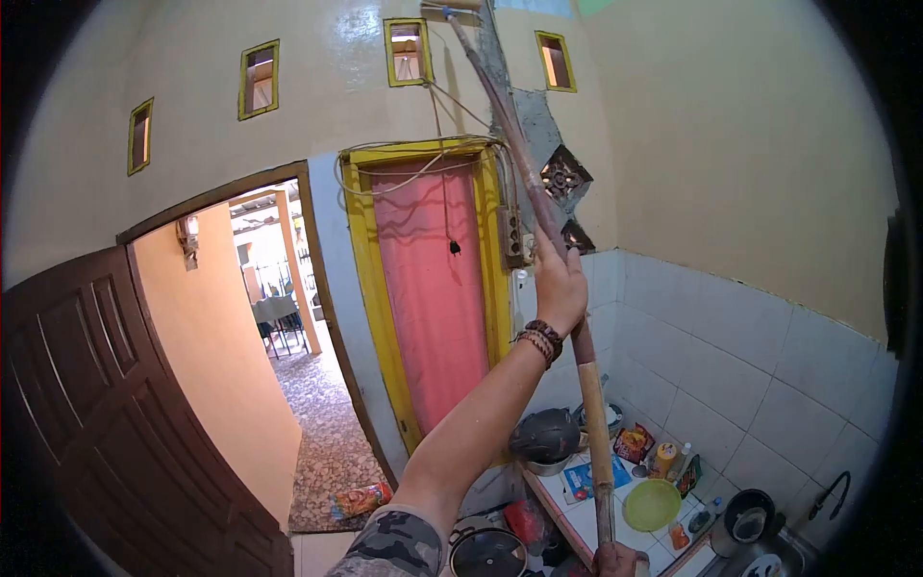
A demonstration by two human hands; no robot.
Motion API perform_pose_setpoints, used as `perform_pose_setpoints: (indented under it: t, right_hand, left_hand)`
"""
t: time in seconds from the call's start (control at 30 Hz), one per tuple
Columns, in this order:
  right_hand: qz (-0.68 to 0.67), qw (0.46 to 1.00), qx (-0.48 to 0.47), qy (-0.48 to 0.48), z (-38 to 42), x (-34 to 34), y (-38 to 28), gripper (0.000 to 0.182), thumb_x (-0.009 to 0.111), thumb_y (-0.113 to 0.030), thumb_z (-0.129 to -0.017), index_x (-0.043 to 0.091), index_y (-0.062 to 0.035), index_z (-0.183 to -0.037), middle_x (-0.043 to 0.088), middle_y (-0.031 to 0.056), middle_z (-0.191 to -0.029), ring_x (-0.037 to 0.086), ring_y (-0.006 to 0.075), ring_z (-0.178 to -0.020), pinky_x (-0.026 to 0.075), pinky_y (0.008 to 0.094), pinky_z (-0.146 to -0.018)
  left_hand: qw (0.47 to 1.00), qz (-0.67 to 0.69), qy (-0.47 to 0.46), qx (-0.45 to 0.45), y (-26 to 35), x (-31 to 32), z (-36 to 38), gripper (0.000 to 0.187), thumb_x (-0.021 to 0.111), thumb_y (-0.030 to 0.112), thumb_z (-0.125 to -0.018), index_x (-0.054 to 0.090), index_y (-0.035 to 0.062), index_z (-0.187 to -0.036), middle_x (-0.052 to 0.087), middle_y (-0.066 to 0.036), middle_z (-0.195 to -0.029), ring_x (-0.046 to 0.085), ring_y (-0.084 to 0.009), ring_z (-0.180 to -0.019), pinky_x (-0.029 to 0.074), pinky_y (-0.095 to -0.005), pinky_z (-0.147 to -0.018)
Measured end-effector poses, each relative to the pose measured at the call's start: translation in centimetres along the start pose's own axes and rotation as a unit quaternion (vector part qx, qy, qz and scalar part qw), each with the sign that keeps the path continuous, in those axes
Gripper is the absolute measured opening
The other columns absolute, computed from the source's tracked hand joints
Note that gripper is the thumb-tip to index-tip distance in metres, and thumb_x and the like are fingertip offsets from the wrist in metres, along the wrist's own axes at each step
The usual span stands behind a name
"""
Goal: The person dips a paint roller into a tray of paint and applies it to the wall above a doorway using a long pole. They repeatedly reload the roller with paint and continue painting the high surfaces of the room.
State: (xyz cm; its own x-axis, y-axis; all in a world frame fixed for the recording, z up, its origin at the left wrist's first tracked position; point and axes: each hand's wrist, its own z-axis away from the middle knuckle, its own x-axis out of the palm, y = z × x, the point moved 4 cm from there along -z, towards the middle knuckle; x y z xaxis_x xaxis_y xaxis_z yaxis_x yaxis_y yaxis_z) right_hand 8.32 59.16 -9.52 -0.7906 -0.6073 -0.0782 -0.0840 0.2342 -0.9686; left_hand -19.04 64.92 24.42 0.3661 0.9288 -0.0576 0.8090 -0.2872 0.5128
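A long bamboo pole (pixel 594 413) rises from the bottom of the view up toward the high wall. At its far end is a paint roller (pixel 450 8), partly cut off by the top edge, at the wall beside a small yellow-framed opening. My left hand (pixel 561 287), with beaded bracelets at the wrist, is closed around the pole at mid-length. Lower down, my right hand (pixel 620 560) grips the pole near the bottom edge; only part of it shows. Wet-looking shine marks the wall (pixel 358 27) left of the roller.
A pink curtain (pixel 430 279) hangs in a yellow door frame, with loose cables (pixel 423 149) above. Left stands an open brown door (pixel 91 385). Below right, a tiled counter (pixel 553 500) holds a green bowl (pixel 652 505), bottles and pots. A lidded pan (pixel 488 553) sits lower.
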Motion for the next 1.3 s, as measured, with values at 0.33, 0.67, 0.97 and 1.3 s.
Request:
perform_pose_setpoints:
  t: [0.33, 0.67, 0.97, 1.3]
  right_hand:
    - [-0.102, 0.985, 0.055, -0.126, -2.2, -0.8, 3.3, 0.039, 0.041, -0.04, -0.095, 0.051, -0.0083, -0.075, 0.044, -0.0032, -0.058, 0.039, 0.0073, -0.05, 0.033, 0.0232, -0.046]
    - [0.055, 0.994, -0.076, -0.054, -7.8, -2.2, -4.5, 0.057, 0.037, -0.051, -0.091, 0.047, -0.0056, -0.058, 0.042, 0.002, -0.044, 0.042, 0.0133, -0.034, 0.035, 0.029, -0.035]
    - [0.059, 0.994, 0.05, -0.076, -1.4, -3.9, -1.9, 0.059, 0.034, -0.054, -0.091, 0.05, -0.0051, -0.063, 0.046, 0.0042, -0.049, 0.047, 0.0179, -0.049, 0.039, 0.0348, -0.048]
    - [0.088, 0.989, 0.011, -0.115, -16.9, -5.2, -10.0, 0.051, 0.031, -0.045, -0.095, 0.045, -0.002, -0.072, 0.046, 0.005, -0.049, 0.05, 0.0165, -0.04, 0.04, 0.0319, -0.037]
  left_hand:
    - [0.998, -0.033, 0.045, 0.015, -6.5, 2.5, -1.0, 0.067, 0.048, 0.014, -0.088, 0.007, 0.0009, -0.139, 0.054, -0.022, -0.102, 0.06, -0.0274, -0.066, 0.054, -0.0347, -0.044]
    - [0.931, -0.299, 0.054, 0.2, 1.8, 2.4, -10.5, 0.05, 0.045, 0.004, -0.078, 0.039, 0.0037, -0.127, 0.02, -0.025, -0.141, 0.016, -0.0409, -0.132, 0.018, -0.0494, -0.107]
    - [0.975, -0.198, -0.033, 0.09, -1.2, 3.5, 0.5, 0.033, 0.047, 0.001, -0.073, 0.056, 0.0072, -0.105, 0.019, -0.018, -0.145, 0.008, -0.0434, -0.134, 0.006, -0.065, -0.102]
    - [0.891, -0.294, -0.083, 0.337, 4.4, 4.6, 0.0, 0.036, 0.05, 0.029, -0.077, 0.055, 0.0006, -0.098, 0.03, -0.02, -0.14, 0.013, -0.039, -0.135, 0.002, -0.0639, -0.103]
